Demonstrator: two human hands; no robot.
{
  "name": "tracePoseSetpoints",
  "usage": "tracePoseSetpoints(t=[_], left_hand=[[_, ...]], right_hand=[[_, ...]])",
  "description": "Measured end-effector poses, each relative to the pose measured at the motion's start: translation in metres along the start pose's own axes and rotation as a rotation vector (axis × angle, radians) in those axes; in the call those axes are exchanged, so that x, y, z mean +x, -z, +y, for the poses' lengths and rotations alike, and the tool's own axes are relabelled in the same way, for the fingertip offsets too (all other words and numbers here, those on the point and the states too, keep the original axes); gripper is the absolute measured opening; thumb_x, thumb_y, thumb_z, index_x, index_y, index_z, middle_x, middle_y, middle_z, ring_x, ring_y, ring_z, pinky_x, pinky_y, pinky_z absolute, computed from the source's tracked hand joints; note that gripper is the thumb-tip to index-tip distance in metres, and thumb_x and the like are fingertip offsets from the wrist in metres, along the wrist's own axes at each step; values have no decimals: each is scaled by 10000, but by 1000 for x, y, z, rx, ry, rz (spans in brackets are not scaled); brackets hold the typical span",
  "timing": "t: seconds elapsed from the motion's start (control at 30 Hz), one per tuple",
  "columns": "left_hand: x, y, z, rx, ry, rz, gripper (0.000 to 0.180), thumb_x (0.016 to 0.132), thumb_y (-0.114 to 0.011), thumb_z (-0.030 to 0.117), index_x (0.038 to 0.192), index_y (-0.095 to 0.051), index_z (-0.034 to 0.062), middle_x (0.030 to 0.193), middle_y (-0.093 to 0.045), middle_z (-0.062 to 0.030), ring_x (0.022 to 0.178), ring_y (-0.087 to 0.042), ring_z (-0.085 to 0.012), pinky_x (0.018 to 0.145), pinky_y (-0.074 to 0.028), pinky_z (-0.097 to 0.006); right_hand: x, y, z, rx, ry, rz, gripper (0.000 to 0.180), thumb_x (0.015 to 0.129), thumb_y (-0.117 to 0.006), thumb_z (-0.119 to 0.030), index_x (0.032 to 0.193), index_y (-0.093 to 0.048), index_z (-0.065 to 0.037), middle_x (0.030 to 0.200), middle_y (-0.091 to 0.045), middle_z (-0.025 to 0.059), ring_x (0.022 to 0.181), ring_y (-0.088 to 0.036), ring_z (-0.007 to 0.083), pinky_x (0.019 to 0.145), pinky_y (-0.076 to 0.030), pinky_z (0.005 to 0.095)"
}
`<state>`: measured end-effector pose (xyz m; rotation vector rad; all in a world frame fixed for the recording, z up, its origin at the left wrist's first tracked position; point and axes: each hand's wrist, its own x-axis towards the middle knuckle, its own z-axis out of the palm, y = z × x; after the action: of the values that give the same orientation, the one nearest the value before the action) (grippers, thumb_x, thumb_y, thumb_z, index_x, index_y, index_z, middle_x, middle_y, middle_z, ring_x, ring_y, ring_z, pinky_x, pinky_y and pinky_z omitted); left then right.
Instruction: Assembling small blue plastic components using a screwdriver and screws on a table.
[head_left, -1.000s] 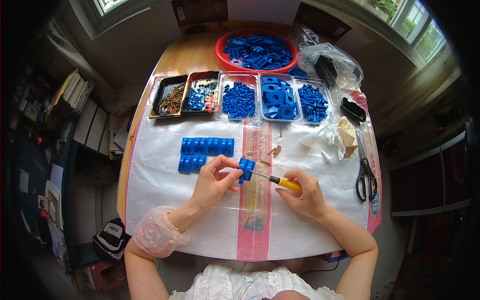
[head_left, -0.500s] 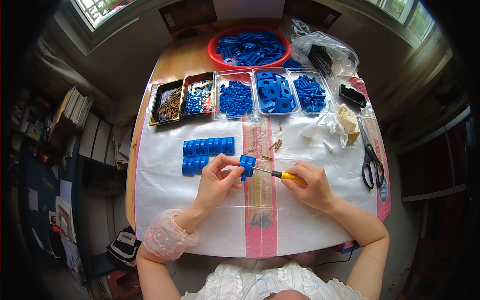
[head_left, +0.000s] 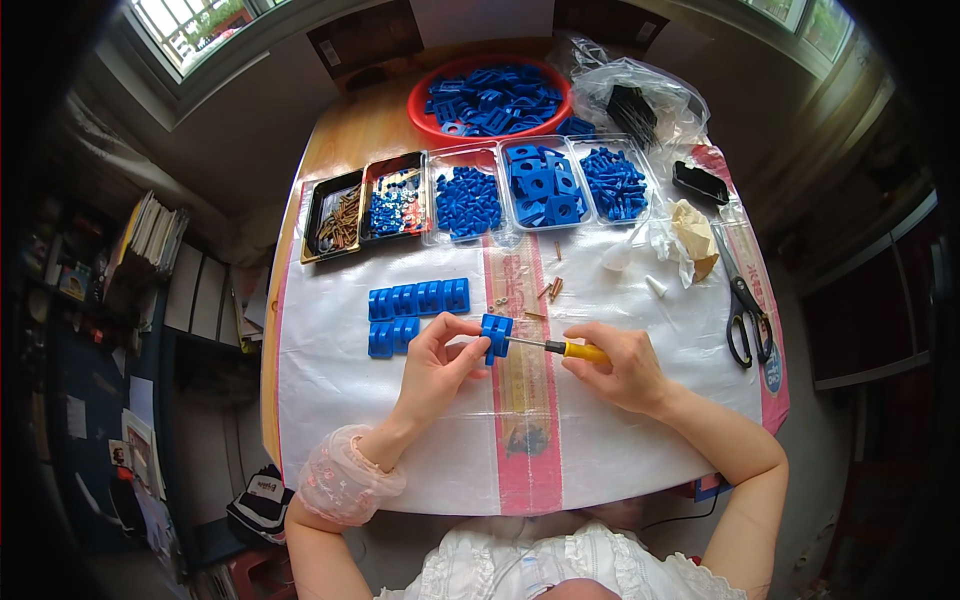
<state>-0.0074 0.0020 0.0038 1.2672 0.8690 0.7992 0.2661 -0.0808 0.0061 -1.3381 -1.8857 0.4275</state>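
Observation:
Between thumb and fingers, my left hand (head_left: 442, 362) grips a blue plastic part (head_left: 496, 334) above the middle of the covered table. From the right, the shaft of a yellow-handled screwdriver (head_left: 586, 352) reaches it, its tip against the part's side. My right hand (head_left: 628, 370) is closed around that handle, though the thumb and forefinger look slightly spread. Left of the held part lie two rows of similar blue parts (head_left: 418, 298). Several copper-coloured screws (head_left: 556, 288) and tiny nuts (head_left: 501, 301) are scattered just beyond my hands.
Trays stand across the back: brass-coloured screws (head_left: 343, 219), small metal and blue pieces (head_left: 396, 207), and blue plastic parts (head_left: 541, 185). Behind them sits a red basin (head_left: 424, 128) of blue parts. To the right lie black scissors (head_left: 743, 320), a white nozzle (head_left: 655, 287) and crumpled paper (head_left: 694, 238).
The view has shifted slightly. My left hand still holds the blue part against the screwdriver tip. My right fingers have loosened and changed position on the yellow handle.

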Motion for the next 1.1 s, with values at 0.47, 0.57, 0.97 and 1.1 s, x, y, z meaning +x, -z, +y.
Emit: tracePoseSetpoints(t=[0.47,0.57,0.97,1.1], left_hand=[[0,-1,0,-12,9,5,121,1009,-721,70,1109,-657,45,1129,-661,-6,965,-705,-76,684,-635,-210],[0,-1,1,-12,16,7,118,1010,-720,71,1105,-655,47,1127,-666,-6,966,-705,-75,679,-631,-210],[0,-1,0,0,7,0,122,1002,-728,63,1095,-650,48,1137,-672,-13,978,-714,-87,675,-634,-213],[0,-1,-1,1,9,4,126,999,-731,62,1096,-651,46,1137,-664,-13,978,-718,-92,677,-638,-216]], right_hand=[[0,1,1,20,2,6,215,853,-836,-100,917,-641,-36,839,-631,84,695,-688,248,580,-520,355],[-1,2,0,-1,3,-5,207,863,-836,-131,907,-660,-30,836,-636,82,665,-666,249,562,-499,359],[-2,1,3,-15,-11,-42,176,955,-752,-158,1087,-719,-46,904,-742,119,659,-697,274,595,-524,386],[-2,2,2,12,-14,-32,275,927,-783,-161,1154,-682,-44,906,-742,127,682,-711,280,606,-539,385]])
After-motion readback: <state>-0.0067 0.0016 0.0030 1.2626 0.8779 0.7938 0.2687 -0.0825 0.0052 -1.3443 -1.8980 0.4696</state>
